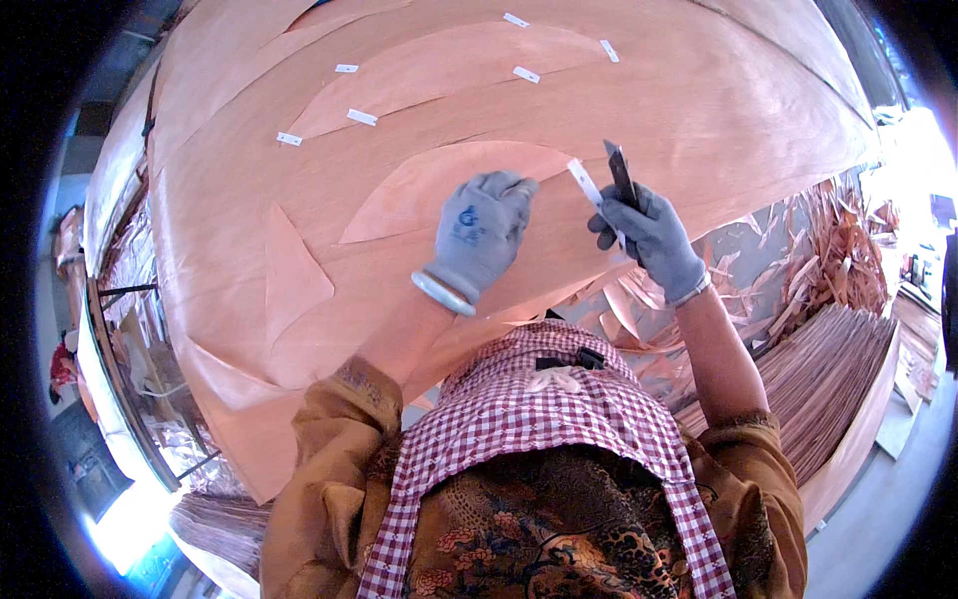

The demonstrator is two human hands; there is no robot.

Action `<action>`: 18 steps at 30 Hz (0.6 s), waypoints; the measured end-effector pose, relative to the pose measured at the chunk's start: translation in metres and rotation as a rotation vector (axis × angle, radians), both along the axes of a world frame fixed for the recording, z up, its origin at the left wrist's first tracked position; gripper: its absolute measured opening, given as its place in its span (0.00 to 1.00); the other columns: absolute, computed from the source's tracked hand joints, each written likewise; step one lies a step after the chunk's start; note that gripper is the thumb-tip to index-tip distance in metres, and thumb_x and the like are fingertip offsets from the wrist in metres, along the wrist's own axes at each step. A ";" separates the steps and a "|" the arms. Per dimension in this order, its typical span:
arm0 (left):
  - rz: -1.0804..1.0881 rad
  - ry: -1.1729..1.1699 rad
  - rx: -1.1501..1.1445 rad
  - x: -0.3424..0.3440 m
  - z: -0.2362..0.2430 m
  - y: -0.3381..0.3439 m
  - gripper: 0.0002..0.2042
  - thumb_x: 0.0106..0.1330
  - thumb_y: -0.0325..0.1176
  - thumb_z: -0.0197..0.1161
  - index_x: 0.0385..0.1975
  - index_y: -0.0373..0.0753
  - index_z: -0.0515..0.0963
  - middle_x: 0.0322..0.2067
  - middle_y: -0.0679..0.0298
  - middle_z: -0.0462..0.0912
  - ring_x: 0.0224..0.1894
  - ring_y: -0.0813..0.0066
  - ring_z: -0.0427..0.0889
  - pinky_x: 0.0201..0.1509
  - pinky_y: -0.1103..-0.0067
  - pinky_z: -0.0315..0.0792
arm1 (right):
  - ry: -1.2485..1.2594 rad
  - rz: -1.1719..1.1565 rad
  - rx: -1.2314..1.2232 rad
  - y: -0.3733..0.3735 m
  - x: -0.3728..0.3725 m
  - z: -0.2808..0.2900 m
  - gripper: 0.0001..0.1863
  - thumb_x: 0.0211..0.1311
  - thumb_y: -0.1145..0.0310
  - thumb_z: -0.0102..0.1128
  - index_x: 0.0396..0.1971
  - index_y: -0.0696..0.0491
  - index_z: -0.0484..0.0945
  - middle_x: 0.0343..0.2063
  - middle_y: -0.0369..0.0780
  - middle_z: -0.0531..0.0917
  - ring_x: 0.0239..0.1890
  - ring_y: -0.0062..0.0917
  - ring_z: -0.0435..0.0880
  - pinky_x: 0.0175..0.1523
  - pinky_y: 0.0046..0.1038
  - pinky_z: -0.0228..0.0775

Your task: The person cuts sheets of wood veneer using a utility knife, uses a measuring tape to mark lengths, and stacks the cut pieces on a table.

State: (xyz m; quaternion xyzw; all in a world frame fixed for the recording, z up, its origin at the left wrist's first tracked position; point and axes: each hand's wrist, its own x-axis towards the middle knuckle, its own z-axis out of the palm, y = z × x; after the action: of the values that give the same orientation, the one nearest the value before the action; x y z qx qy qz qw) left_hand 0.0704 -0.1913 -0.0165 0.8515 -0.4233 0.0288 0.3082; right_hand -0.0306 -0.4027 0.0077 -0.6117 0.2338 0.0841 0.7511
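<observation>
My right hand point(647, 232), in a grey glove, is closed round a dark utility knife point(621, 175) whose blade points up and away from me. A white paper tape strip point(585, 184) also sticks out of that hand. My left hand point(479, 228), gloved as well, has its fingers curled together; anything pinched in them is hidden. It is over a curved veneer patch point(399, 190) lying on a large, thin wood veneer sheet point(689, 100). Several short white tape pieces point(361, 117) stick along the edges of another curved patch point(439, 70) farther off.
A pointed veneer piece point(294, 275) lies at the left of the sheet. Torn veneer scraps point(848, 250) heap up beyond the right edge, above a stack of veneer sheets point(813, 384). Dark metal framing point(125, 394) runs along the left side.
</observation>
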 end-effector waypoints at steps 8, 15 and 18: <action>-0.123 -0.176 0.263 0.026 -0.039 -0.023 0.16 0.58 0.27 0.54 0.47 0.42 0.75 0.48 0.63 0.75 0.49 0.63 0.75 0.49 0.70 0.72 | 0.035 -0.029 0.002 -0.010 0.055 -0.026 0.08 0.63 0.73 0.55 0.39 0.59 0.71 0.26 0.41 0.81 0.20 0.21 0.79 0.24 0.21 0.72; -0.107 -0.215 0.287 0.029 -0.047 -0.024 0.20 0.56 0.28 0.56 0.51 0.40 0.72 0.52 0.61 0.72 0.49 0.64 0.74 0.46 0.71 0.73 | 0.093 -0.009 -0.014 -0.012 0.062 -0.046 0.07 0.62 0.75 0.55 0.38 0.60 0.71 0.25 0.40 0.80 0.21 0.21 0.79 0.24 0.21 0.72; -0.128 -0.140 0.325 0.031 -0.035 -0.032 0.24 0.55 0.30 0.57 0.55 0.40 0.70 0.54 0.60 0.71 0.48 0.62 0.74 0.46 0.69 0.73 | 0.066 0.002 -0.001 -0.017 0.060 -0.049 0.07 0.63 0.75 0.54 0.39 0.60 0.72 0.25 0.40 0.80 0.22 0.21 0.79 0.25 0.21 0.72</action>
State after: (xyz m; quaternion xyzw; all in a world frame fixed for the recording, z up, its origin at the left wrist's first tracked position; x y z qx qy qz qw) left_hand 0.1012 -0.2232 -0.0520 0.8573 -0.4960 -0.0002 0.1376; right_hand 0.0295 -0.4195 -0.0408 -0.6092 0.2578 0.1049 0.7426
